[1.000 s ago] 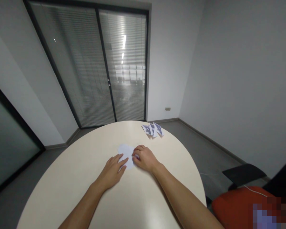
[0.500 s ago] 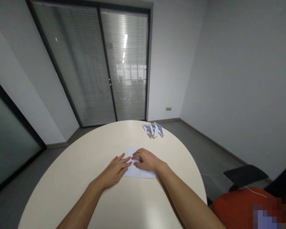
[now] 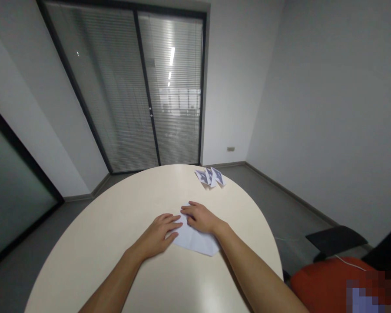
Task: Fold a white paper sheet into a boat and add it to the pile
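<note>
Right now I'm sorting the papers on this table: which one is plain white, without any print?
The white sheet under the left hand and right hand. The folded papers at the table's far edge carry dark print.

Bare forearms, sleeveless, unadorned hands [image 3: 179, 226]

White paper [image 3: 195, 239] partly hidden under left hand [image 3: 158, 234] and right hand [image 3: 200, 218]; print on far folded papers [image 3: 211, 177] too small to be read.
</note>
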A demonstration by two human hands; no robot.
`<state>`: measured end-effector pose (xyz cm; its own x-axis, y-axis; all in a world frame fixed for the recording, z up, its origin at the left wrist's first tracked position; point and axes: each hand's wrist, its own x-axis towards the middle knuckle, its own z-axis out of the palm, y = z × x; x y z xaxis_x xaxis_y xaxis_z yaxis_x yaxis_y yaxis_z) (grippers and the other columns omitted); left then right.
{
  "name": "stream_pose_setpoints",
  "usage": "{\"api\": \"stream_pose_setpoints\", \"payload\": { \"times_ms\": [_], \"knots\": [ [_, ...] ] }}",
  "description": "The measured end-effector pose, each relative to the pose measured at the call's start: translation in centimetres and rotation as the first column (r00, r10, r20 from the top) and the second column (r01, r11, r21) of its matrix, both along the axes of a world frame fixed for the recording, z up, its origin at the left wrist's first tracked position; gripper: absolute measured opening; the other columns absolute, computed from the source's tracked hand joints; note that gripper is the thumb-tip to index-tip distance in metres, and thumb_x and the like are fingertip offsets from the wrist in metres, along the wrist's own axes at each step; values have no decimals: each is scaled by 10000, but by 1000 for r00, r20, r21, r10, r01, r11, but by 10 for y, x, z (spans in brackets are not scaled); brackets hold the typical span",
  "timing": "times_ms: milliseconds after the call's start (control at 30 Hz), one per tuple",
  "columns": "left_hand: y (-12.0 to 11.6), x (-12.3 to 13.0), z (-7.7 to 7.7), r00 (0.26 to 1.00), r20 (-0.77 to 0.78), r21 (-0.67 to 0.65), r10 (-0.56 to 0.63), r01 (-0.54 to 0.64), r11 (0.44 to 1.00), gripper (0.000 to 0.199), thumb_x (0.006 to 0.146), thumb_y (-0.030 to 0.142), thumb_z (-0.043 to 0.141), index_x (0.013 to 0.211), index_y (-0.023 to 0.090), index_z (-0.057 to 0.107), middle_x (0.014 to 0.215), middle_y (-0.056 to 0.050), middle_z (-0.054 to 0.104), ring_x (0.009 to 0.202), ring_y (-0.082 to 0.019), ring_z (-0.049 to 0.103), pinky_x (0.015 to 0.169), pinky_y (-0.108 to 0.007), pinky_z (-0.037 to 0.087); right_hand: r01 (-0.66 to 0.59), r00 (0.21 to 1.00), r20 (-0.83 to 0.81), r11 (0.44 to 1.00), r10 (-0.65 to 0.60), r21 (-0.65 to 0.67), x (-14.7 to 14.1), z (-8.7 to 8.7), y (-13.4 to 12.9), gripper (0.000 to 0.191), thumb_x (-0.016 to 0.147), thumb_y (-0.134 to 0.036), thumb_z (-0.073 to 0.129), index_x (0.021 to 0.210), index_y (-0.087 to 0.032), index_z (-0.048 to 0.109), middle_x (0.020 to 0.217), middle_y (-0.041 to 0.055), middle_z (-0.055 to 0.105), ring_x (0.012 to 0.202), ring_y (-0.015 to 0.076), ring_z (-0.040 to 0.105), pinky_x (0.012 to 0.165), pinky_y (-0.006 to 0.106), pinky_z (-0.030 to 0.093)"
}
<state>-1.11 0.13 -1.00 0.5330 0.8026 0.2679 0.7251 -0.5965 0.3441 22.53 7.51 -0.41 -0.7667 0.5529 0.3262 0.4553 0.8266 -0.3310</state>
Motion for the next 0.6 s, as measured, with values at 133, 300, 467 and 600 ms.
{"api": "stream_pose_setpoints", "payload": {
  "times_ms": [133, 300, 467, 600],
  "knots": [
    [2, -2, 4, 999, -1, 49, 42, -42, 998, 313, 965, 260, 597, 1260, 280, 700, 1387, -51, 643, 1286, -261, 532, 1115, -474, 427, 83, 995, 51, 996, -84, 35, 0, 6, -2, 352, 943, -167, 496, 1232, -166, 698, 1314, 120, 684, 1227, 214, 615, 1181, 405, 323],
    [3, -2, 9, 1000, -22, 110, 5, -2, 994, 273, 939, 99, 571, 1064, 252, 759, 1153, -41, 749, 1064, -215, 650, 958, -404, 500, 201, 968, 135, 976, -212, 85, 1, 17, -7, 293, 934, -254, 561, 1164, -197, 732, 1168, 110, 724, 1146, 245, 609, 1053, 389, 408],
    [-4, 3, 16, 993, -115, 126, 1, 13, 992, 303, 896, 70, 563, 1062, 235, 755, 1170, -41, 751, 1066, -226, 675, 959, -417, 483, 266, 945, 175, 961, -276, 75, 2, 21, -10, 284, 930, -295, 565, 1129, -189, 738, 1245, 115, 687, 1173, 249, 589, 1007, 345, 427],
    [-12, 11, 24, 983, -180, 111, 35, -15, 994, 293, 939, 220, 563, 1185, 231, 722, 1262, -74, 717, 1144, -255, 655, 1019, -458, 460, 328, 914, 226, 942, -336, 75, 1, 25, -14, 285, 945, -281, 524, 1124, -188, 727, 1242, 102, 700, 1156, 246, 605, 980, 334, 443]
  ]
}}
